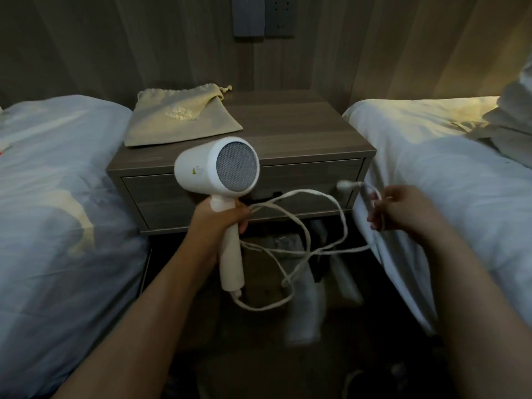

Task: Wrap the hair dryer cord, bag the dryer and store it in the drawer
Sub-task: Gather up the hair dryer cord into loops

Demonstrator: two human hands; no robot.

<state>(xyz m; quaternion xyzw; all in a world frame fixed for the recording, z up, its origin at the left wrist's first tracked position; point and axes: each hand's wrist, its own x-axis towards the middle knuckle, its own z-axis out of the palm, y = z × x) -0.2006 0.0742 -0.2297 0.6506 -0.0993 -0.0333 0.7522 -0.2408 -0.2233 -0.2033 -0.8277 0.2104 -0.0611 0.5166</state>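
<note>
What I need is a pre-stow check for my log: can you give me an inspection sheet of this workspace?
Surface: wooden nightstand, with the bag lying on its left rear.
Job's things: hair dryer held upright in front of the closed drawer; drawstring bag lies flat.
Clutter: blurry items on the floor under the nightstand; cannot tell what they are.
Hands: left hand grips the dryer handle; right hand holds the cord near the plug.
Cables: cord hangs in loose loops between the hands, not yet wrapped.
Surroundings: left bed, right bed, wall sockets above.
</note>
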